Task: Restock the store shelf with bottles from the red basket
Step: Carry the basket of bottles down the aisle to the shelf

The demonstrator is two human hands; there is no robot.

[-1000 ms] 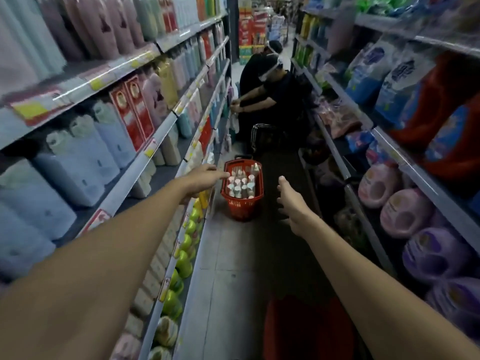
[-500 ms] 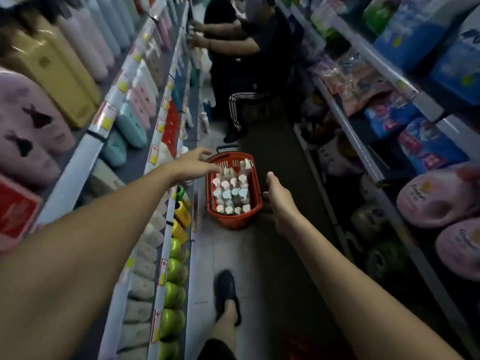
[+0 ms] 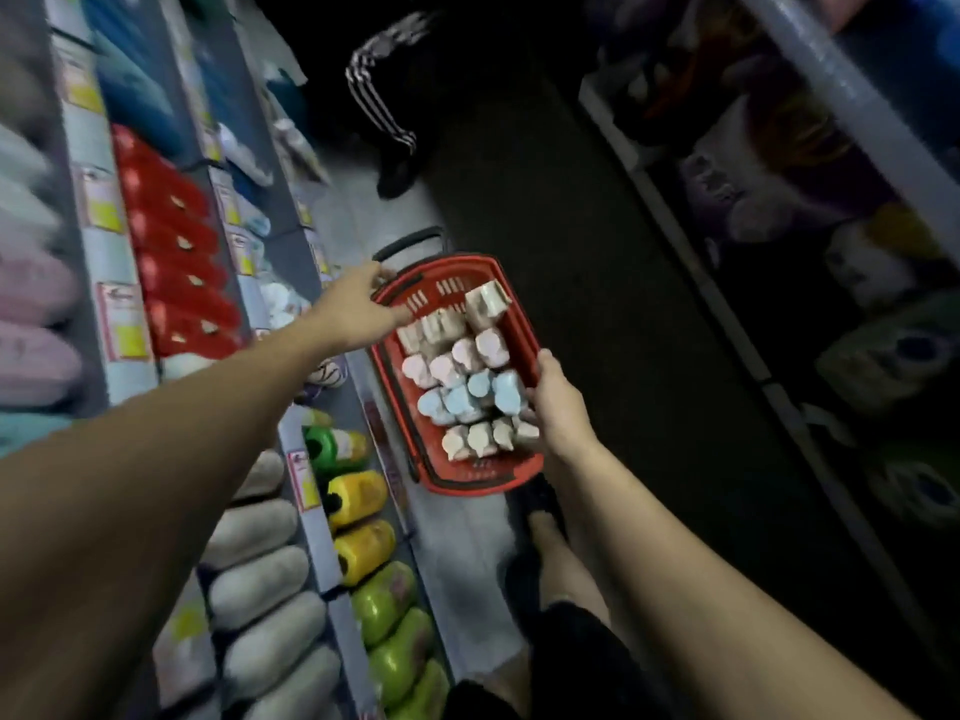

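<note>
Both hands now at bottle-filled red basket (image 3: 524, 324), right hand (image 3: 558, 407) grip on rim.

Right hand (image 3: 558, 407) fingertips hidden behind the red basket (image 3: 524, 324) rim.

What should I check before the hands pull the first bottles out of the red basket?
1. Red basket within reach, on the floor beside the left shelving: ok.
2. Right hand at the basket's right rim, over the blue bottles: ok; a real grip on anything: cannot tell.
3. Left hand at the basket's far left corner, fingers extended, holding nothing: ok.
4. Bottles standing upright and packed in rows, pink bottles in the middle: ok.
5. Black basket handle folded out beyond the far rim, off the bottles: ok.
6. Free gap on the shelf for these bottles: cannot tell, image blurred.
</note>
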